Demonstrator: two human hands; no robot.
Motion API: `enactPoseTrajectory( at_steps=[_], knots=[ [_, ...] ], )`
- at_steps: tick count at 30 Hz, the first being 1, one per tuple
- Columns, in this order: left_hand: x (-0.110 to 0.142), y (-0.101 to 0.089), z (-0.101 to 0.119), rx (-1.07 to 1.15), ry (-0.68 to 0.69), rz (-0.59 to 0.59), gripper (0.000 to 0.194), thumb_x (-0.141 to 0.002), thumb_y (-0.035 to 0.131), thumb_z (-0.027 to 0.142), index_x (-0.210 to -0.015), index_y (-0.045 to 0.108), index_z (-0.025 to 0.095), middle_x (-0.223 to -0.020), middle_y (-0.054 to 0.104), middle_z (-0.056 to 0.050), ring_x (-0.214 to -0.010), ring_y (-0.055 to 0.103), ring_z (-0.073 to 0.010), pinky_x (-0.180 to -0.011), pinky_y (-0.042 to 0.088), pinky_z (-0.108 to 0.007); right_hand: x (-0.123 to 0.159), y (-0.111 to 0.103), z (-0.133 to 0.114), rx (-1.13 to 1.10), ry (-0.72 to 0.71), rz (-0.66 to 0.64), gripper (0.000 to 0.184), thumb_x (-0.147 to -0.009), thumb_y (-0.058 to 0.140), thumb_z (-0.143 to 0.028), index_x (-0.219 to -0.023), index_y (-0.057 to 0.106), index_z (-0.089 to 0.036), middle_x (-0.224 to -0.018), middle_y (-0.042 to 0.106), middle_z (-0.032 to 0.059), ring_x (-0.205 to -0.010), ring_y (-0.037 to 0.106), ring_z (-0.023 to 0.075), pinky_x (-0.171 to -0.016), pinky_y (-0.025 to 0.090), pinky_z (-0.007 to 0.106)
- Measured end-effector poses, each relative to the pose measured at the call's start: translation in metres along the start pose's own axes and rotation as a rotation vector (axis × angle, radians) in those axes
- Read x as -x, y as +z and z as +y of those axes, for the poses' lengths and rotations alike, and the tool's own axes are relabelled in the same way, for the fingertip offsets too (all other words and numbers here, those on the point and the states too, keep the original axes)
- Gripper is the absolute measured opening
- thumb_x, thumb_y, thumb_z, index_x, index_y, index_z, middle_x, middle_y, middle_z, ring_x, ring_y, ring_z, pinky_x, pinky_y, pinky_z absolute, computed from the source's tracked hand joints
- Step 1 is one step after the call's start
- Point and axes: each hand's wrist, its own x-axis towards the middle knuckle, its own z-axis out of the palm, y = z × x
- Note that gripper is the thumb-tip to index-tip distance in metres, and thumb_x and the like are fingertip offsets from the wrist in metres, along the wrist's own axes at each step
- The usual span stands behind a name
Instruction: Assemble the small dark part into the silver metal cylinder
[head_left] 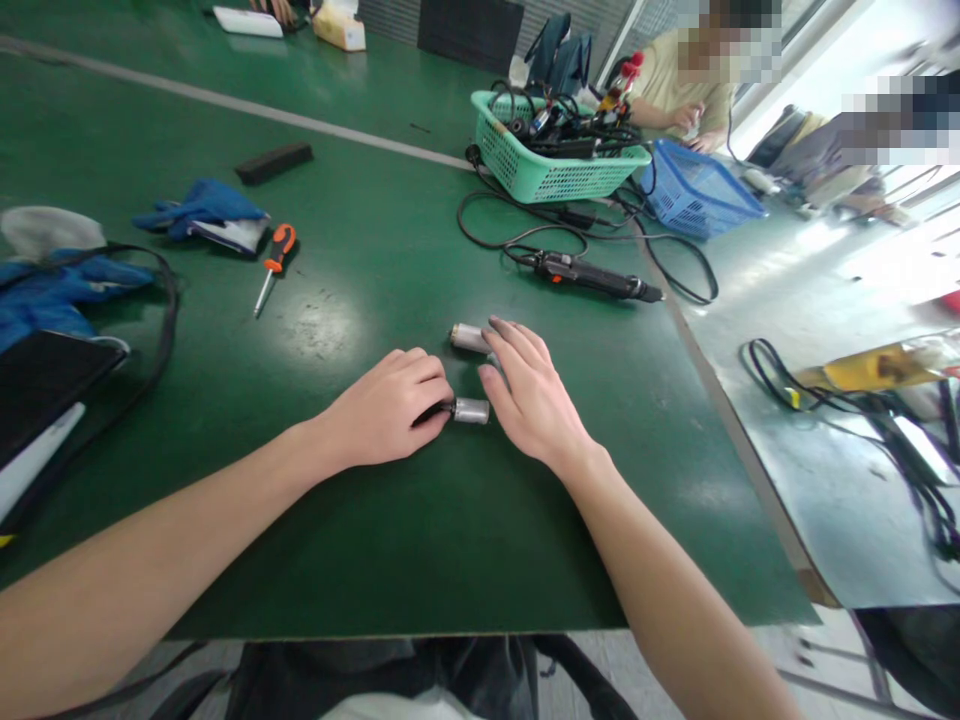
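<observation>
My left hand (401, 408) is closed low over the green table. Out of its fingertips, pointing right, sticks a short silver metal cylinder (471, 411) with a dark end, partly hidden by the fingers. My right hand (534, 395) has its fingers stretched out and the thumb apart. Those fingers reach over the right end of a second silver cylinder (466, 337), which lies on the table with a brass-coloured tip at its left. Whether they touch it I cannot tell.
A black electric screwdriver (596, 276) with a looping cable lies ahead. Behind it stand a green basket (559, 180) of cables and tools and a blue basket (697, 190). An orange-handled screwdriver (277, 262), blue gloves (206, 212) and a black block (274, 163) lie left. People sit beyond.
</observation>
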Motion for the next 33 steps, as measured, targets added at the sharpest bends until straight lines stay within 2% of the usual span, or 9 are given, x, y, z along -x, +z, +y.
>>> enactPoseTrajectory(
  at_steps=[5, 8, 13, 20, 24, 28, 31, 33],
  knots=[
    [-0.001, 0.000, 0.000, -0.002, 0.001, 0.001, 0.018, -0.099, 0.055, 0.027, -0.097, 0.069, 0.016, -0.101, 0.063, -0.008, -0.098, 0.057, -0.0235, -0.087, 0.046, -0.040, -0.002, 0.011, 0.015, -0.025, 0.006, -0.069, 0.048, -0.108, 0.041, -0.034, -0.149, 0.051, -0.012, -0.158, 0.048, 0.0200, -0.151, 0.041, 0.0304, -0.125, 0.035, 0.056],
    [0.000, 0.001, -0.001, -0.001, 0.001, 0.003, 0.018, -0.099, 0.055, 0.027, -0.096, 0.069, 0.016, -0.101, 0.062, -0.008, -0.097, 0.056, -0.0231, -0.087, 0.046, -0.040, -0.002, 0.011, 0.015, -0.037, 0.013, -0.055, 0.047, -0.108, 0.043, -0.035, -0.147, 0.053, -0.010, -0.158, 0.049, 0.0208, -0.151, 0.041, 0.0298, -0.126, 0.036, 0.053],
    [0.000, 0.001, -0.001, 0.006, 0.001, 0.006, 0.018, -0.099, 0.055, 0.027, -0.098, 0.069, 0.017, -0.101, 0.063, -0.008, -0.098, 0.057, -0.0231, -0.087, 0.045, -0.040, -0.001, 0.009, 0.014, -0.046, 0.023, -0.021, 0.045, -0.107, 0.046, -0.034, -0.147, 0.052, -0.017, -0.157, 0.050, 0.0177, -0.149, 0.044, 0.0297, -0.123, 0.039, 0.055],
    [0.000, 0.001, -0.001, 0.013, -0.002, 0.009, 0.019, -0.099, 0.055, 0.028, -0.098, 0.070, 0.016, -0.102, 0.063, -0.008, -0.098, 0.057, -0.0231, -0.086, 0.046, -0.040, -0.001, 0.008, 0.016, -0.034, 0.013, 0.002, 0.041, -0.106, 0.049, -0.032, -0.143, 0.055, -0.015, -0.153, 0.054, 0.0194, -0.146, 0.047, 0.0306, -0.120, 0.042, 0.054],
    [0.001, 0.001, -0.001, 0.010, 0.002, 0.017, 0.019, -0.099, 0.054, 0.028, -0.099, 0.069, 0.017, -0.102, 0.063, -0.008, -0.099, 0.057, -0.0233, -0.087, 0.046, -0.040, 0.002, 0.000, 0.005, -0.043, -0.034, 0.067, 0.031, -0.104, 0.051, -0.027, -0.132, 0.062, -0.017, -0.139, 0.065, 0.0156, -0.133, 0.057, 0.0290, -0.114, 0.048, 0.050],
    [0.000, 0.002, -0.001, -0.008, 0.007, 0.012, 0.019, -0.099, 0.054, 0.028, -0.097, 0.069, 0.016, -0.100, 0.063, -0.008, -0.097, 0.056, -0.0231, -0.085, 0.046, -0.040, 0.008, -0.007, -0.012, -0.071, -0.083, -0.088, 0.023, -0.098, 0.062, -0.028, -0.118, 0.066, -0.018, -0.116, 0.071, 0.0124, -0.111, 0.064, 0.0283, -0.100, 0.055, 0.045],
    [0.000, 0.002, -0.001, -0.016, 0.008, 0.004, 0.019, -0.100, 0.053, 0.028, -0.096, 0.068, 0.016, -0.099, 0.063, -0.008, -0.096, 0.056, -0.0231, -0.084, 0.046, -0.040, 0.010, -0.005, -0.019, -0.079, -0.095, -0.210, 0.022, -0.094, 0.068, -0.031, -0.112, 0.066, -0.018, -0.110, 0.071, 0.0118, -0.105, 0.064, 0.0286, -0.094, 0.055, 0.045],
    [0.001, 0.001, -0.001, -0.017, 0.005, 0.003, 0.020, -0.100, 0.052, 0.028, -0.095, 0.068, 0.016, -0.099, 0.063, -0.008, -0.096, 0.056, -0.0231, -0.084, 0.045, -0.040, 0.010, -0.003, -0.020, -0.083, -0.097, -0.240, 0.018, -0.095, 0.068, -0.029, -0.109, 0.066, -0.019, -0.108, 0.071, 0.0107, -0.102, 0.064, 0.0276, -0.093, 0.055, 0.044]
  ],
)
